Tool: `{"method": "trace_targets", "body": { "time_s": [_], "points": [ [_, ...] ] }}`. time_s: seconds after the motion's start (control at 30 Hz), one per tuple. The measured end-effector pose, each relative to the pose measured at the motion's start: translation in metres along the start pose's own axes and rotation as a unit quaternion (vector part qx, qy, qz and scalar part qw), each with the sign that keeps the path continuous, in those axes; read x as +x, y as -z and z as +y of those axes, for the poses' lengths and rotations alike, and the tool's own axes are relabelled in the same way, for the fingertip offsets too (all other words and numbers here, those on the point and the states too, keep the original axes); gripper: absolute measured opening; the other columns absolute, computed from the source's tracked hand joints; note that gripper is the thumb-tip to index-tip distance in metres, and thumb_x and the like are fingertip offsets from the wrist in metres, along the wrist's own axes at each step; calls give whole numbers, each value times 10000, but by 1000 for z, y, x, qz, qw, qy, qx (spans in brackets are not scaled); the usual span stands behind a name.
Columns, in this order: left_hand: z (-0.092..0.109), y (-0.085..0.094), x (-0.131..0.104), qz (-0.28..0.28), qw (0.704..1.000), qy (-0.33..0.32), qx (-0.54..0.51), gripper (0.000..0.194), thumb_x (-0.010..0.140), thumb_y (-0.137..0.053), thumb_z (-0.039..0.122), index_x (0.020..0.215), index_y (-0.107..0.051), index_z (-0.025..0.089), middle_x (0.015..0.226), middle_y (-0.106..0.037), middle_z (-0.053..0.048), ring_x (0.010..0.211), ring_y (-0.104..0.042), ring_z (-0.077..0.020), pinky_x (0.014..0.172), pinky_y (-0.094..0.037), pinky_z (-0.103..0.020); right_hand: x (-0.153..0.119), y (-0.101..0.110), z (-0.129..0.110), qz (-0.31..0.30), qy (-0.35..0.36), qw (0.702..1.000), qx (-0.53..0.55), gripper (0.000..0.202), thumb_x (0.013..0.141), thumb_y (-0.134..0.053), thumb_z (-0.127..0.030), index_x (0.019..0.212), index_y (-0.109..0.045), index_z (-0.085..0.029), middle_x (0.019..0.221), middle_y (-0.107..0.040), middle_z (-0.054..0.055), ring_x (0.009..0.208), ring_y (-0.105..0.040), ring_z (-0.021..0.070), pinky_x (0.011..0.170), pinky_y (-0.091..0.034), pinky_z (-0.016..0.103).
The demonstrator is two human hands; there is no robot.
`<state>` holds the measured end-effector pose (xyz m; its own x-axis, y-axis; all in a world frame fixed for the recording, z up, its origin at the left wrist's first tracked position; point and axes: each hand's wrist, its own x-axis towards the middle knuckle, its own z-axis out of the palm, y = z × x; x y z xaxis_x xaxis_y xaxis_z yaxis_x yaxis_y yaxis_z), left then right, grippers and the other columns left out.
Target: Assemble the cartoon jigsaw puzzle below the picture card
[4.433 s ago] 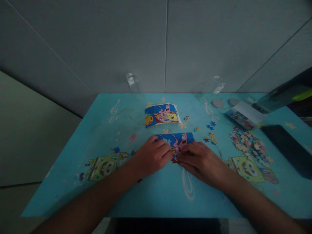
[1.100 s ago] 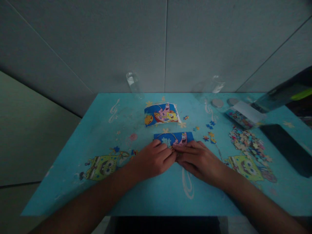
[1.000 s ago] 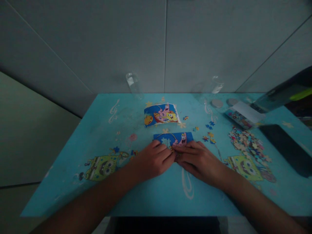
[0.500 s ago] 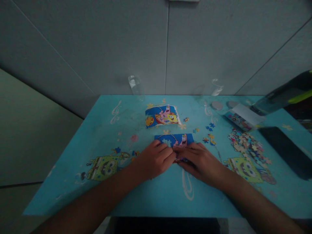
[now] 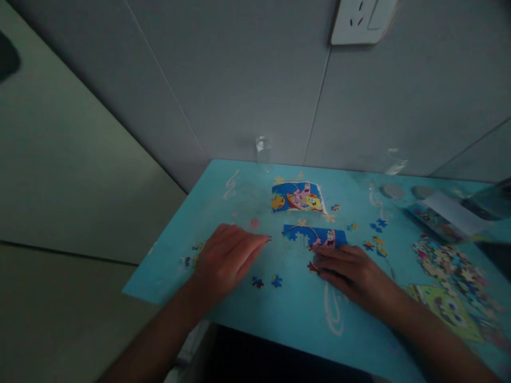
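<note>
Out to the left of the partly joined jigsaw puzzle (image 5: pixel 294 232), my left hand (image 5: pixel 227 258) pinches a small dark puzzle piece (image 5: pixel 269 239) at its fingertips. My right hand (image 5: pixel 351 271) lies on the lower right part of the puzzle with its fingers stretched out, covering some of it. The joined part shows blue ground and a pink cartoon figure, with a gap in the blue. Two loose puzzle pieces (image 5: pixel 276 281) lie on the table between my hands. Above the puzzle is a picture sheet (image 5: pixel 285 190) with a similar scene, its edges curled.
The blue cartoon-print table (image 5: pixel 183 213) stands against a grey wall. A heap of puzzle pieces (image 5: pixel 455 271) lies at the right, near an open box (image 5: pixel 435 223). Several pieces (image 5: pixel 377 226) sit right of the puzzle. At the back are a clear glass (image 5: pixel 263 154) and round lids (image 5: pixel 392 191).
My left hand has left the puzzle and moved left, now with a piece in its fingertips. My right hand stays at the puzzle. The view has turned left and tilted.
</note>
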<state>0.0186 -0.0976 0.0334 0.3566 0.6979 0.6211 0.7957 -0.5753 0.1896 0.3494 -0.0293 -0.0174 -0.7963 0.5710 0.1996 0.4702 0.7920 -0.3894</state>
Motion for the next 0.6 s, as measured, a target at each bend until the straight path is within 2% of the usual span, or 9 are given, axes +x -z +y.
{"method": "trace_targets", "body": {
  "time_s": [0.13,0.23,0.3,0.43,0.5,0.6],
  "points": [
    [40,-4,-30,-54,998,-26,-29,223,1016,-550,125,1225,-625,133,1059,-751,-73,852,-641,-178,789,-469,-357,-3,1,-3,42,1,999,14,290,991,-618,-294,1258,-713,-354,1362,-667,53,1202,-660,281,969,-574,487],
    [70,-13,-43,-50,997,-61,-3,239,1039,-473,139,1199,-646,101,1040,-758,-97,768,-626,-172,718,-461,-351,-4,3,-27,67,-5,996,67,224,979,-637,-295,1171,-744,-334,1196,-739,51,1133,-693,273,967,-586,475],
    [85,-18,-48,-38,997,-68,16,262,1036,-454,150,1182,-665,97,1055,-754,-107,737,-614,-166,678,-453,-349,-5,1,-50,52,-34,991,118,234,977,-639,-320,1192,-730,-328,1194,-747,49,1134,-700,267,973,-597,449],
    [104,-29,-50,-6,995,-85,44,282,1028,-453,175,1153,-693,96,1085,-746,-126,759,-615,-171,659,-453,-349,-11,-4,-87,45,-109,966,230,263,983,-628,-351,1230,-719,-342,1114,-779,25,1000,-749,229,880,-639,369],
    [111,-33,-49,2,995,-90,45,257,1019,-483,181,1127,-703,106,1062,-746,-118,795,-623,-180,667,-458,-351,-16,-5,-93,35,-154,948,276,249,973,-646,-369,1201,-738,-334,1074,-790,20,948,-759,219,845,-647,350],
    [119,-36,-49,-17,995,-90,29,213,1005,-531,182,1108,-704,112,984,-742,-92,825,-628,-186,669,-461,-352,-23,-5,-93,28,-197,929,313,211,951,-669,-406,1103,-777,-308,981,-805,13,873,-770,217,801,-656,338]
  ]
}}
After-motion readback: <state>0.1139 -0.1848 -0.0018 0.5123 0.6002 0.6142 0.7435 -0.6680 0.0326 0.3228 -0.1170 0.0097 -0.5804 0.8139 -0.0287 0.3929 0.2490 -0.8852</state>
